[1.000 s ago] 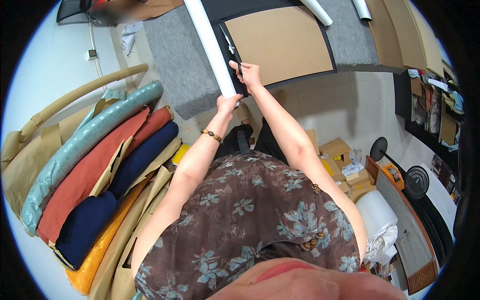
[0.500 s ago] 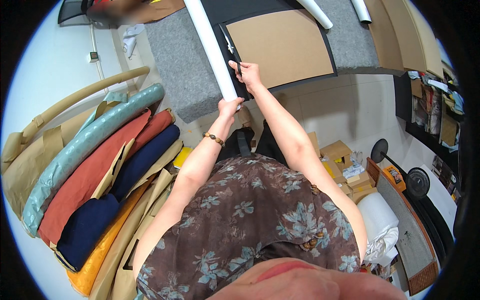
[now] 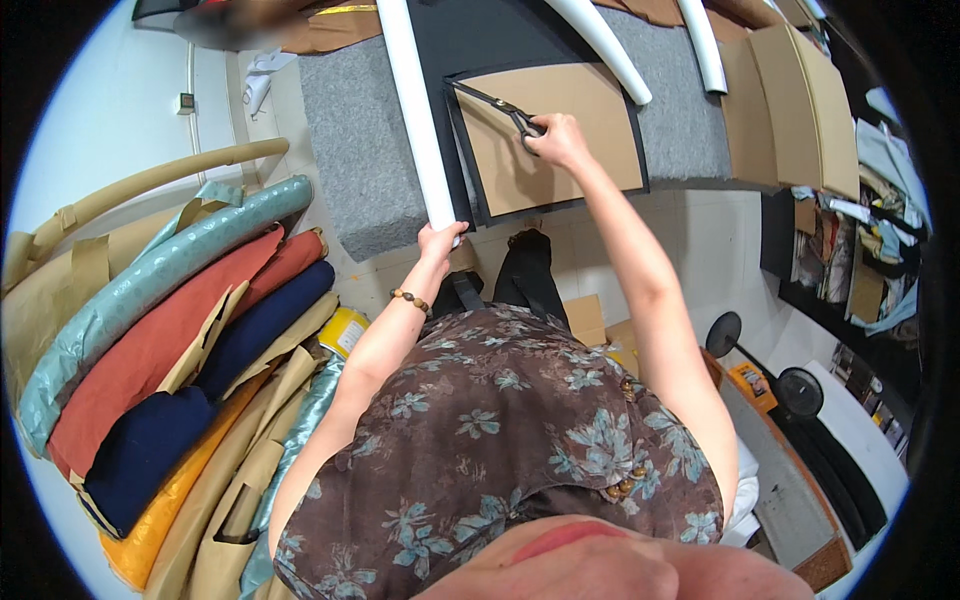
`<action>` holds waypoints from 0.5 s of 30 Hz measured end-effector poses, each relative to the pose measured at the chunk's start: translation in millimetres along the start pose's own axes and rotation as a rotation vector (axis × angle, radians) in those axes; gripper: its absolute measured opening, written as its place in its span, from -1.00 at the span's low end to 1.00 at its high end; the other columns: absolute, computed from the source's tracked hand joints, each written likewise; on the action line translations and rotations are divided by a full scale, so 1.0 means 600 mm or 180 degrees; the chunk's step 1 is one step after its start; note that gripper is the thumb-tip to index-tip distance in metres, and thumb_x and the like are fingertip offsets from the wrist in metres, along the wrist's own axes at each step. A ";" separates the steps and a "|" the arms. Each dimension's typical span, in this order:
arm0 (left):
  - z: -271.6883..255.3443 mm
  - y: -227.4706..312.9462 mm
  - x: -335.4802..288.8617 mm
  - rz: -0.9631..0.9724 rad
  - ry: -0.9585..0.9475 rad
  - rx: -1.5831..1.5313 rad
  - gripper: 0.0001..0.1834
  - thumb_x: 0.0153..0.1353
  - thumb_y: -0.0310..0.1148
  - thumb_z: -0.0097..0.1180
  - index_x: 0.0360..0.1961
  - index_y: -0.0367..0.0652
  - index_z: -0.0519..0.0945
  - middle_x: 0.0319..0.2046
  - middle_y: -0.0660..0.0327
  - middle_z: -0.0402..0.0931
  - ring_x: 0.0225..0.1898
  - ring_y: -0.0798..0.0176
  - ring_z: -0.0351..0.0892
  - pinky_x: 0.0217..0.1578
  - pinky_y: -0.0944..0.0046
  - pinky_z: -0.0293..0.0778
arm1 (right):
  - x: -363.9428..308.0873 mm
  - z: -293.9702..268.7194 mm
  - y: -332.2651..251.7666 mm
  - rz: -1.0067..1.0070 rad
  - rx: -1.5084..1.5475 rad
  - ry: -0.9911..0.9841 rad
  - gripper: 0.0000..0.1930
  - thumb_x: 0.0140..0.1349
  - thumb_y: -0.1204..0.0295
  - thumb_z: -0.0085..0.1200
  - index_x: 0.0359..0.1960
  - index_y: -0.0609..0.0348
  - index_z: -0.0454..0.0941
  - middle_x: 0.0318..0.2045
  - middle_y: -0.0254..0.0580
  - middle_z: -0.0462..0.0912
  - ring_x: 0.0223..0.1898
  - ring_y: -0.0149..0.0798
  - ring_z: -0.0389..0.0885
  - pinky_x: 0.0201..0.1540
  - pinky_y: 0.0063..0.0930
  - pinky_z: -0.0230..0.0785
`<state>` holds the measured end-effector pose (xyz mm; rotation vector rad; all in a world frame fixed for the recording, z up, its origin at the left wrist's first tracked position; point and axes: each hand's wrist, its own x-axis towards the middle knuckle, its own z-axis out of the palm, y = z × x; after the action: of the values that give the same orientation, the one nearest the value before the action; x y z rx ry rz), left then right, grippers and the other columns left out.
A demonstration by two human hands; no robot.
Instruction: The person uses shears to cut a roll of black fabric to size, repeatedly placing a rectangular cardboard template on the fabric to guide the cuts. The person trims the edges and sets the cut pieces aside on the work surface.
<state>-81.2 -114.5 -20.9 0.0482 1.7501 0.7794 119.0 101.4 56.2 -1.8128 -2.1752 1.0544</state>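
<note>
My left hand (image 3: 440, 243) is closed round the near end of a long white tube (image 3: 416, 125) that runs away from me across the table. In my right hand (image 3: 558, 142) is a pair of black-handled scissors (image 3: 500, 104). Its blades reach up and left over a tan board (image 3: 570, 110), with the tip close to the board's far left corner. The board lies on black cloth (image 3: 455, 40), which shows as a border round it and continues beyond it. A cut edge of the cloth runs between the board and the tube.
Grey felt (image 3: 355, 140) covers the table on both sides. Two more white tubes (image 3: 605, 50) lie at the far right, beside tan cardboard sheets (image 3: 800, 110). Several fabric rolls (image 3: 170, 300) lean at my left. A cardboard box (image 3: 583, 318) and a yellow tub (image 3: 343, 330) stand below.
My right hand has moved right with the scissors, from the gap beside the tube to over the board. The cloth strip along the left has been parted. My left hand stays on the tube.
</note>
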 end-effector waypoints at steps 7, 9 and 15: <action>0.001 -0.010 -0.001 0.0155 0.0334 0.0006 -0.59 -0.11 -0.52 0.40 -0.19 -0.36 0.55 -0.35 0.14 0.62 -0.43 0.33 0.60 -0.44 0.34 0.51 | 0.142 -0.082 0.029 -0.0532 -0.0602 -0.0794 -0.64 -0.11 0.29 0.21 -0.25 0.19 0.69 -0.43 0.16 0.65 -0.33 -0.01 0.67 -0.20 -0.24 0.51; -0.004 -0.029 0.005 0.0151 0.0509 -0.0028 -0.54 -0.13 -0.49 0.42 -0.15 -0.36 0.55 -0.30 0.14 0.63 -0.37 0.31 0.60 -0.37 0.31 0.52 | 0.167 -0.096 0.013 -0.0795 -0.0552 -0.1072 -0.70 -0.12 0.32 0.19 -0.32 0.19 0.68 -0.53 0.16 0.60 -0.44 -0.01 0.65 -0.29 -0.22 0.47; 0.020 -0.002 -0.013 0.0091 0.0792 0.0139 -0.60 -0.14 -0.49 0.42 -0.22 -0.32 0.57 -0.36 0.19 0.62 -0.41 0.34 0.56 -0.37 0.30 0.49 | 0.253 -0.099 0.049 -0.1457 -0.0430 -0.1334 -0.72 -0.01 0.29 0.28 -0.33 0.25 0.69 -0.67 -0.01 0.50 -0.62 -0.24 0.44 -0.46 -0.33 0.34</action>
<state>-67.7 -112.9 -16.0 0.0058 2.0058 0.7945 131.3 264.9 33.6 -1.1034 -2.7729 1.2777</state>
